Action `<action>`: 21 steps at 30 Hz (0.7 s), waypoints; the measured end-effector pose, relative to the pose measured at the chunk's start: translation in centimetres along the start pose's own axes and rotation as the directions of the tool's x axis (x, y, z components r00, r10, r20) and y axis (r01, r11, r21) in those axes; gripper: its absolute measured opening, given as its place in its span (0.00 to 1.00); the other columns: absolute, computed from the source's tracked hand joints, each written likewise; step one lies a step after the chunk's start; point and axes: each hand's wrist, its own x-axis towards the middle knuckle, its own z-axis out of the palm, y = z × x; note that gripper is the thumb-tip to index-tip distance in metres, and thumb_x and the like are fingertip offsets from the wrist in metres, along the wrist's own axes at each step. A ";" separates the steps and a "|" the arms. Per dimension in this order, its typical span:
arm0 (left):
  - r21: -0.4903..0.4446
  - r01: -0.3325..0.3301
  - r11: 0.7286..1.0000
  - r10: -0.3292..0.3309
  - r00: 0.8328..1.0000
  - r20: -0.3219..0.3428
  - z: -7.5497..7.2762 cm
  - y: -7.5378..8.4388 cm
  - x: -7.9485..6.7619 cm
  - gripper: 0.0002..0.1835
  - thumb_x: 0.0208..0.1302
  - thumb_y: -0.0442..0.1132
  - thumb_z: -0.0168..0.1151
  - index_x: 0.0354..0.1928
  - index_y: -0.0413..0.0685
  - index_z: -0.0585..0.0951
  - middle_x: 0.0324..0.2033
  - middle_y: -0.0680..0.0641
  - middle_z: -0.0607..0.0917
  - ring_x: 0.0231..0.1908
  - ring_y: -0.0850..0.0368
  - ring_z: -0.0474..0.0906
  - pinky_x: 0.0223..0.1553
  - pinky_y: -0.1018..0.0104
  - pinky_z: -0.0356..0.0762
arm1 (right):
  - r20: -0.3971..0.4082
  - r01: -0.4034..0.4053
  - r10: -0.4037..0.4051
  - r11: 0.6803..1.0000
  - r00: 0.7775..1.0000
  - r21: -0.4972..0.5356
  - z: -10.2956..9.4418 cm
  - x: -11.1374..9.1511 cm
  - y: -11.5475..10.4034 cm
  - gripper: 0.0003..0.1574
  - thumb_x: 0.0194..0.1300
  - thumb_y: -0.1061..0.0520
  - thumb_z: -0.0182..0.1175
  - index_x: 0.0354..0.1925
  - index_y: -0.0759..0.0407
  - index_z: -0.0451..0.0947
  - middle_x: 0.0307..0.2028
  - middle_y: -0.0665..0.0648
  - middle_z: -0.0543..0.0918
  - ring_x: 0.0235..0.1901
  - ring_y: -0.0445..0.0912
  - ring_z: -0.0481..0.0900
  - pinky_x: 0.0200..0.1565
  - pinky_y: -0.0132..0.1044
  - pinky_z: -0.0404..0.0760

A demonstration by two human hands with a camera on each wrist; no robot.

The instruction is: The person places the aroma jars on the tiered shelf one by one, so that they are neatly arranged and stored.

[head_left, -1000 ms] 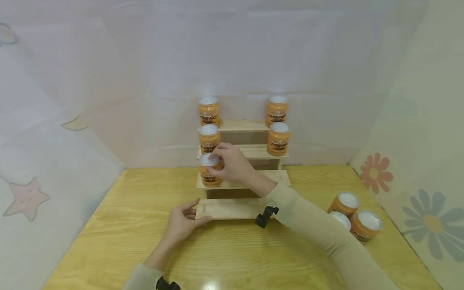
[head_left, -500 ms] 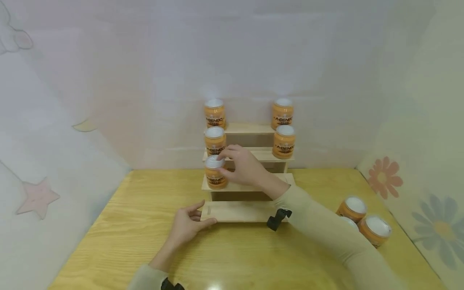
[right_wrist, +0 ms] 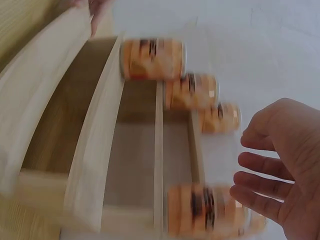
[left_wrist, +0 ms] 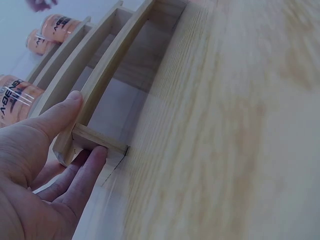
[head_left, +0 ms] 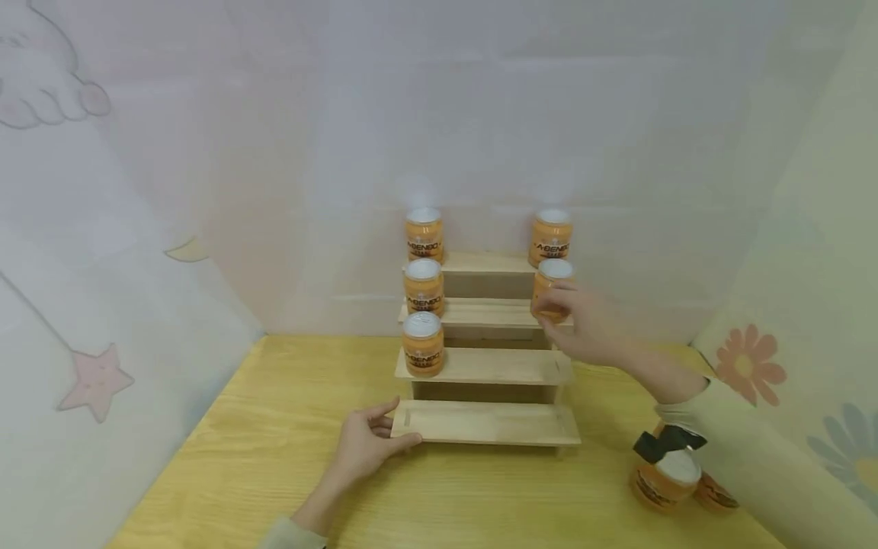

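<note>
A four-step wooden display shelf (head_left: 490, 422) stands on the table. My left hand (head_left: 366, 442) grips the left end of its lowest step, thumb along the front edge and fingers beneath, as the left wrist view shows. An orange can (head_left: 423, 351) with a pale lid stands upright at the left end of the step above. My right hand (head_left: 590, 324) overlaps another orange can (head_left: 553, 276) on the right of the second step from the top. In the right wrist view its fingers (right_wrist: 260, 185) are loosely bent, with nothing between them and the thumb.
More orange cans stand on the upper left steps, including one can (head_left: 424, 288), and another can (head_left: 552, 235) is at top right. Loose cans (head_left: 665, 484) sit on the table (head_left: 226, 473) at right, partly behind the right sleeve (head_left: 748, 450). A pale wall (head_left: 473, 137) closes the back.
My right hand has let go of the can on the left of the third step and swung right. The left hand keeps its grip. The head view has shifted slightly.
</note>
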 end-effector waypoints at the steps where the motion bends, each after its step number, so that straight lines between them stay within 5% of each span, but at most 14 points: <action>1: -0.003 -0.002 1.000 0.002 1.000 0.003 0.2 0.0 0.0 0.47 0.49 0.45 0.88 0.71 0.42 0.78 0.41 0.44 0.87 0.37 0.56 0.86 0.34 0.69 0.87 | 0.012 -0.028 0.028 1.000 1.000 -0.006 -0.9 -1.0 0.7 0.08 0.64 0.69 0.70 0.41 0.60 0.86 0.38 0.56 0.87 0.36 0.48 0.82 0.37 0.44 0.86; 6: -0.005 0.002 1.000 -0.002 1.000 -0.002 0.4 0.0 0.0 0.48 0.48 0.45 0.89 0.72 0.40 0.78 0.41 0.43 0.87 0.36 0.56 0.84 0.34 0.70 0.86 | 0.127 -0.158 0.173 0.980 0.977 -0.120 -4.9 -5.5 3.6 0.07 0.68 0.65 0.69 0.41 0.54 0.87 0.37 0.50 0.86 0.35 0.40 0.80 0.36 0.37 0.85; 10: 0.011 0.010 1.000 -0.010 1.000 -0.012 0.4 0.0 0.0 0.47 0.48 0.46 0.89 0.71 0.41 0.78 0.42 0.44 0.86 0.37 0.56 0.83 0.35 0.71 0.84 | 0.254 -0.202 0.254 0.956 0.933 -0.213 -7.1 -8.9 5.6 0.06 0.70 0.61 0.69 0.44 0.51 0.88 0.37 0.45 0.86 0.34 0.35 0.79 0.33 0.34 0.83; 16: 0.028 0.010 1.000 -0.010 1.000 -0.010 0.2 0.0 -0.2 0.48 0.48 0.47 0.89 0.71 0.41 0.78 0.43 0.44 0.86 0.38 0.56 0.83 0.36 0.71 0.84 | 0.407 -0.215 0.292 0.950 0.865 -0.225 -8.2 -12.6 7.6 0.06 0.72 0.56 0.69 0.46 0.46 0.86 0.40 0.41 0.87 0.36 0.31 0.81 0.37 0.33 0.84; 21: 0.031 0.000 1.000 0.001 1.000 -0.008 0.2 0.2 -0.2 0.47 0.48 0.46 0.89 0.71 0.40 0.78 0.44 0.44 0.86 0.39 0.56 0.82 0.37 0.71 0.84 | 0.521 -0.250 0.323 0.946 0.790 -0.207 -8.4 -14.7 8.3 0.14 0.73 0.48 0.70 0.53 0.48 0.85 0.48 0.44 0.88 0.43 0.41 0.86 0.40 0.36 0.85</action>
